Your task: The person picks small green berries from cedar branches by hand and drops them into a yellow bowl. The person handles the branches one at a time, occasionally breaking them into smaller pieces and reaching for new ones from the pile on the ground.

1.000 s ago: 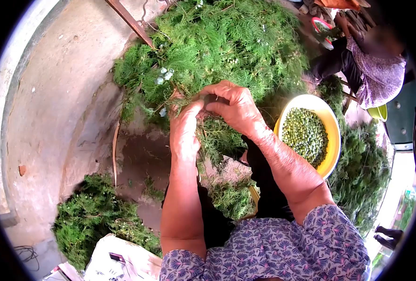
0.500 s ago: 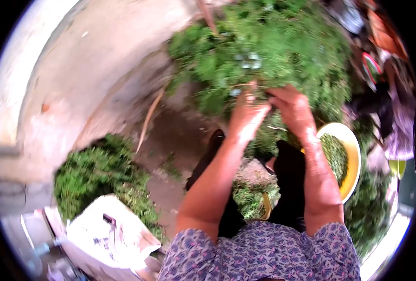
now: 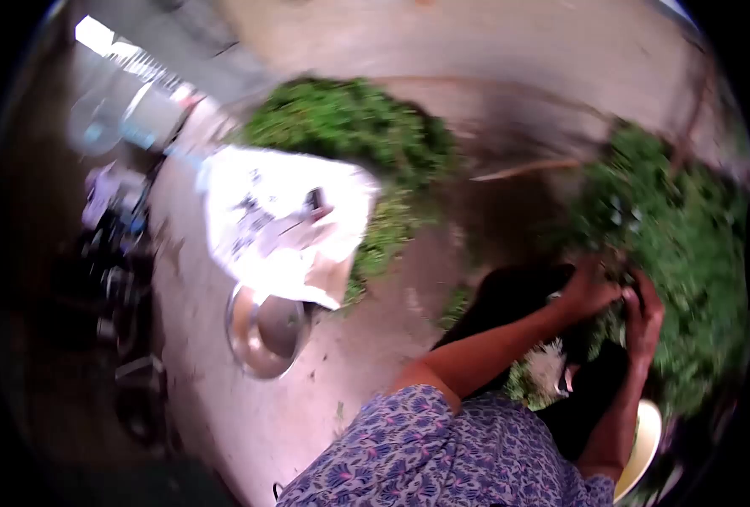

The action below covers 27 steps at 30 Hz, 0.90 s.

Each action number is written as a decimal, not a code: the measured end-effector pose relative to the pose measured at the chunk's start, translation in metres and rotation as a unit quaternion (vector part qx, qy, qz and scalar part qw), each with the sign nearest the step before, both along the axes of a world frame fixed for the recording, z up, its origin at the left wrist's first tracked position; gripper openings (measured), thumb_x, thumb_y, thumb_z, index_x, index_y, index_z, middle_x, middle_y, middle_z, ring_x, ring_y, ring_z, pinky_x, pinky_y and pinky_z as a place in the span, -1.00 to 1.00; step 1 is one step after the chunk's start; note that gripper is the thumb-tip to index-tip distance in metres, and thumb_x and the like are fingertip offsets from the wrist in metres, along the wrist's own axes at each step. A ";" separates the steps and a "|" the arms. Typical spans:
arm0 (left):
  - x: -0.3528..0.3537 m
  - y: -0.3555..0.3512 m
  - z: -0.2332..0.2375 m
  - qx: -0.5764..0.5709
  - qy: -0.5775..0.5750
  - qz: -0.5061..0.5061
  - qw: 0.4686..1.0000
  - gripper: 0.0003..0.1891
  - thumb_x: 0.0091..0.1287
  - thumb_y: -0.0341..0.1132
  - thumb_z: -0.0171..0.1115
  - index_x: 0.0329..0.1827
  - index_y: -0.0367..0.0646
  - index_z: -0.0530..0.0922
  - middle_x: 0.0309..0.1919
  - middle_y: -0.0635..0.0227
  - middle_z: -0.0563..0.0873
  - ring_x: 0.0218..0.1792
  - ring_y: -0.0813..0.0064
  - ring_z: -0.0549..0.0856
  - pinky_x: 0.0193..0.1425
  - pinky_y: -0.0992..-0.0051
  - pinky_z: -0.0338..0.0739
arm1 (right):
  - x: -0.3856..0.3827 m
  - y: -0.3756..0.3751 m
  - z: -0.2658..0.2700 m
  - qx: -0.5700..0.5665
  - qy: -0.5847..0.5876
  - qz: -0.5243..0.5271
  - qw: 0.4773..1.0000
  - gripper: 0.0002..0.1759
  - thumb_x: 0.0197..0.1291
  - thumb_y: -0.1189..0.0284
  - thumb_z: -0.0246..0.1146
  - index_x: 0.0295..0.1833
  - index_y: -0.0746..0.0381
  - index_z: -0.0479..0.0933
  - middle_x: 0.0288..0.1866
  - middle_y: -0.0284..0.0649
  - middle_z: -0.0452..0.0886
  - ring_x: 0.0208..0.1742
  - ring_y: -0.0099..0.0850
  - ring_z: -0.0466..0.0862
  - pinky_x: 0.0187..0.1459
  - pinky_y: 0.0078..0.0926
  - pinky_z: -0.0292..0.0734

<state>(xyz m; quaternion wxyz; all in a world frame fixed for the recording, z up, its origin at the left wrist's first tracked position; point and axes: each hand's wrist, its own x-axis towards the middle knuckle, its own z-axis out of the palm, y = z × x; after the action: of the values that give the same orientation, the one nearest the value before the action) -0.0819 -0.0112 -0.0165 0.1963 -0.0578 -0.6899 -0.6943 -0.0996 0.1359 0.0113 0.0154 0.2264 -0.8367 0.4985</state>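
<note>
My left hand (image 3: pixel 590 289) is closed at the near edge of the large heap of green leafy branches (image 3: pixel 692 262). Close beside it, my right hand (image 3: pixel 643 311) has its fingers bent together. Blur and shadow hide what either hand pinches, though dark stems show between them. Below my right forearm is part of a yellow basin (image 3: pixel 643 448), cut off by my arm and the frame's edge.
A smaller green heap (image 3: pixel 349 122) lies against the wall side. Beside it are a white sack (image 3: pixel 286 224) with a small dark object on it and a metal bowl (image 3: pixel 269 334). A thin stick (image 3: pixel 531 169) lies near the large heap.
The view has swung left, so the large heap and both hands now appear farther right. The metal bowl has come into sight. Both hands remain close together at the branches.
</note>
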 end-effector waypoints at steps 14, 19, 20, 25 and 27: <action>0.141 -0.133 0.062 0.087 0.103 0.250 0.959 -0.73 -0.04 -0.63 0.08 -0.21 -0.31 0.49 -0.41 0.26 0.64 -0.34 0.70 0.48 -0.28 0.56 0.48 | 0.073 -0.164 0.040 0.005 0.136 0.212 0.968 -0.78 0.22 0.49 0.09 -0.08 0.37 0.50 -0.25 -0.15 0.60 -0.27 -0.41 0.56 -0.21 -0.51 0.44; 0.167 -0.152 0.050 0.019 0.065 0.288 0.955 -0.79 0.09 -0.57 0.03 -0.20 -0.25 0.52 -0.24 0.38 0.61 -0.12 0.57 0.53 0.04 0.47 0.36 | 0.098 -0.205 0.044 -0.017 0.199 0.248 0.948 -0.78 0.22 0.47 0.10 -0.09 0.37 0.51 -0.24 -0.11 0.61 -0.28 -0.35 0.58 -0.19 -0.47 0.45; 0.162 -0.151 0.035 -0.145 0.025 0.383 0.912 -0.79 0.10 -0.54 0.02 -0.20 -0.23 0.52 -0.20 0.38 0.59 -0.08 0.52 0.52 0.09 0.46 0.30 | 0.101 -0.209 0.045 -0.019 0.202 0.261 0.944 -0.78 0.22 0.47 0.10 -0.09 0.37 0.51 -0.24 -0.11 0.61 -0.28 -0.35 0.58 -0.19 -0.47 0.45; 0.164 -0.164 0.025 -0.279 -0.031 0.473 0.835 -0.77 0.05 -0.44 0.02 -0.22 -0.23 0.53 -0.17 0.34 0.57 -0.06 0.42 0.50 0.07 0.39 0.28 | 0.112 -0.222 0.047 0.052 0.148 0.249 0.956 -0.67 0.27 0.34 0.05 -0.01 0.37 0.48 -0.11 -0.06 0.59 -0.14 -0.26 0.56 -0.04 -0.44 0.40; 0.177 -0.166 0.035 -0.245 -0.030 0.478 0.843 -0.78 0.06 -0.43 0.02 -0.23 -0.23 0.53 -0.18 0.31 0.57 -0.07 0.38 0.50 0.06 0.38 0.29 | 0.121 -0.228 0.050 0.034 0.120 0.233 0.965 -0.68 0.25 0.34 0.09 -0.04 0.37 0.49 -0.13 -0.05 0.59 -0.17 -0.28 0.56 -0.06 -0.44 0.41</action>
<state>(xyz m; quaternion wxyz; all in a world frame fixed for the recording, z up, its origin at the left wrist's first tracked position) 0.0948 -0.1768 0.0188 0.4622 0.2535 -0.7856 -0.3241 0.0215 -0.0917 0.0608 -0.0088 0.4733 -0.7696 0.4285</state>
